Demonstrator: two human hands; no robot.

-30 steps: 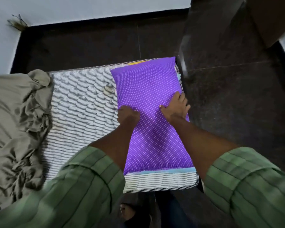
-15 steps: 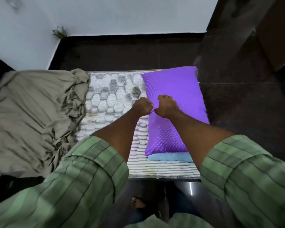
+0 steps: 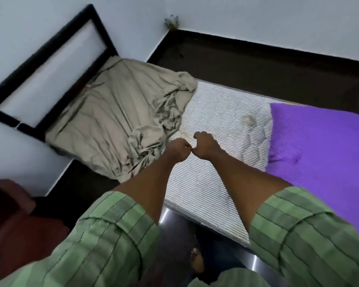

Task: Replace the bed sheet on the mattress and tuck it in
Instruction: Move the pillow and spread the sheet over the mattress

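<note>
Covering the head half of the mattress [image 3: 220, 121], one crumpled beige bed sheet [image 3: 116, 119] lies bunched in folds up against the black headboard [image 3: 50, 65], its rumpled edge just left of the two hands. One striped quilted mattress shows bare in the middle, and one purple pillow [image 3: 319, 146] rests on its foot end, to the right of the hands. Both hands hover above the bare stripes, knuckles almost touching: the left hand [image 3: 177, 151] and the right hand [image 3: 205, 145] are each clenched with fingers curled and nothing visibly held. Two green striped sleeves [image 3: 112, 235] fill the foreground. No writing can be read anywhere.
</note>
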